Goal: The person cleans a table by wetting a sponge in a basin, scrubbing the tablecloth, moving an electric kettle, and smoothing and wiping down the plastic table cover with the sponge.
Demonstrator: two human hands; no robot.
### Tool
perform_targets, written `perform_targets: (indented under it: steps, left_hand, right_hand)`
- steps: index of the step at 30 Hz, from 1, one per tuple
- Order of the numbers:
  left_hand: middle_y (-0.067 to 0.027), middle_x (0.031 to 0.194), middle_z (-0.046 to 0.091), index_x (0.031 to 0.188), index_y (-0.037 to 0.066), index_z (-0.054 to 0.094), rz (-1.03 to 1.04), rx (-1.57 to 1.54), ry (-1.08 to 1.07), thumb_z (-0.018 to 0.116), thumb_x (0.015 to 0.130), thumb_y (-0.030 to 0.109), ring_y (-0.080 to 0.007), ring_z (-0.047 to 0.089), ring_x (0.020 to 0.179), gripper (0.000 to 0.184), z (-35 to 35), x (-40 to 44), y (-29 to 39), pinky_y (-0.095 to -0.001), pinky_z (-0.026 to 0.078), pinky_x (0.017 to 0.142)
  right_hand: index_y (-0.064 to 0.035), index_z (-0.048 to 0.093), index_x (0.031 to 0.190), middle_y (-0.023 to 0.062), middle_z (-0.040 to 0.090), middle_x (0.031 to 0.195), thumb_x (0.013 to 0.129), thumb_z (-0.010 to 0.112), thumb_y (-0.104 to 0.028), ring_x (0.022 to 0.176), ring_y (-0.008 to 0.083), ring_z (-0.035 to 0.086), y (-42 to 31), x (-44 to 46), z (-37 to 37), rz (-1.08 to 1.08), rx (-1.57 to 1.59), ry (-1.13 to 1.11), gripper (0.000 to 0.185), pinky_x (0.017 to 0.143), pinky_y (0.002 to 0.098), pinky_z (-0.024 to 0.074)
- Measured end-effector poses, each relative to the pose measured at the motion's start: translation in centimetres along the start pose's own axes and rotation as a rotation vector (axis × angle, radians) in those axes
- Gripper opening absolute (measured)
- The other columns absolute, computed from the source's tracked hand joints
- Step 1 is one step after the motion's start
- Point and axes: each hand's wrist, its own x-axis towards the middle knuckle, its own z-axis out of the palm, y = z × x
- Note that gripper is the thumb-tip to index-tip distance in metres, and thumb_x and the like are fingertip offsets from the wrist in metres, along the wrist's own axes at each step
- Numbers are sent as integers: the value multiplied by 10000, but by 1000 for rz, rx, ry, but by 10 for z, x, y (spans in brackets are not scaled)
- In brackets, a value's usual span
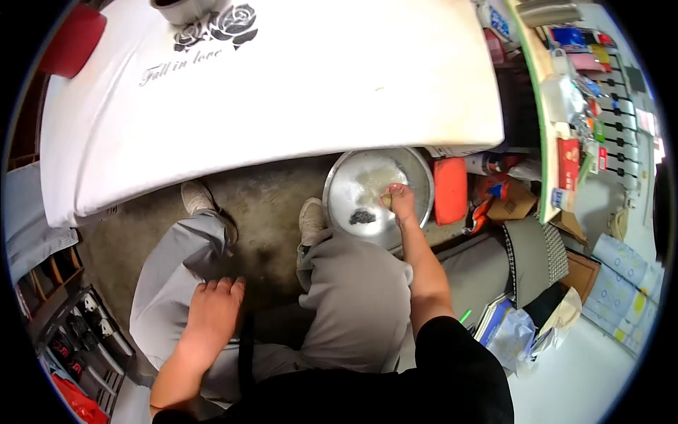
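A round metal basin [422,177] stands on the floor at the table's front edge, with whitish, shiny contents. My right hand [400,201] is over the basin's right part, its fingers closed round a small yellowish thing that I cannot make out. A dark grey clump [362,216] lies in the basin, to the left of that hand and apart from it. My left hand [217,302] rests on my left knee, palm down, with its fingers lying flat on the grey trousers and holding nothing.
A table with a white printed cloth [296,92] spans the front. An orange-red box [450,191] stands right of the basin, near a cardboard box [511,202]. Shelves with packages [568,162] are at right. A folding rack [88,325] stands at lower left.
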Motion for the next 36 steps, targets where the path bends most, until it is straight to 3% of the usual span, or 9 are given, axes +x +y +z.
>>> perform_targets:
  steps: [7,11,15,18,23,26,27,30,36]
  left_hand:
    - [-141,905,688,951,69,628,-28,-14,73,557,852,101,-320,687,855,126,35,-11,-17,-439,522,733]
    - [-176,923,694,962,42,628,-61,-28,65,541,864,104,-346,687,881,145,49,-16,-30,-467,535,738]
    - [-185,951,700,983,48,648,-90,-38,56,544,860,112,-361,681,915,173,62,-22,-36,-470,537,768]
    - [-187,988,703,999,63,661,-128,-94,20,553,848,112,-368,676,945,193,60,-34,-32,-468,536,795]
    - [-180,1036,702,1020,78,672,-168,-158,29,588,824,117,-372,664,991,217,71,-43,-36,-465,532,828]
    - [-178,1053,701,1022,80,681,-162,-158,9,597,821,129,-369,660,1008,223,78,-41,-40,-455,534,841]
    - [-186,1055,696,1027,73,677,-157,-155,5,589,832,136,-379,657,1005,223,79,-41,-42,-464,530,841]
    - [-201,1068,686,1046,63,671,-142,-163,14,575,855,154,-394,649,1007,233,80,-40,-42,-478,521,850]
    - [-182,1120,684,1087,76,681,-151,-172,20,578,858,149,-374,647,1048,261,77,-41,-39,-456,522,885]
  right_hand:
    - [-30,649,944,50,639,745,1005,513,-174,592,128,573,-31,-58,-28,-321,-178,68,208,475,285,445]
    - [15,675,834,148,691,739,967,536,-225,676,239,654,-57,-78,-45,-445,-384,186,307,679,365,506]
    - [13,671,763,177,665,684,971,515,-306,680,331,648,-103,-104,-48,-519,-399,247,411,684,413,495]
    - [-7,626,691,111,611,614,980,488,-314,579,232,583,-136,-126,-49,-625,-418,260,444,601,391,456]
    - [0,618,675,176,634,645,999,451,-347,623,332,623,-172,-144,-57,-704,-475,272,503,649,435,470]
    - [-4,613,668,166,635,648,1004,435,-347,599,293,625,-195,-143,-67,-514,-338,186,512,633,426,475]
    - [-37,593,684,116,609,616,1003,459,-358,500,231,572,-207,-162,-67,-512,-221,143,473,508,392,449]
    - [-120,499,726,17,469,527,1018,459,-370,359,125,368,-241,-207,-64,-382,4,60,386,342,293,262]
    - [-141,481,716,-4,448,513,1020,462,-373,338,111,340,-265,-224,-76,-449,-53,89,383,330,277,241]
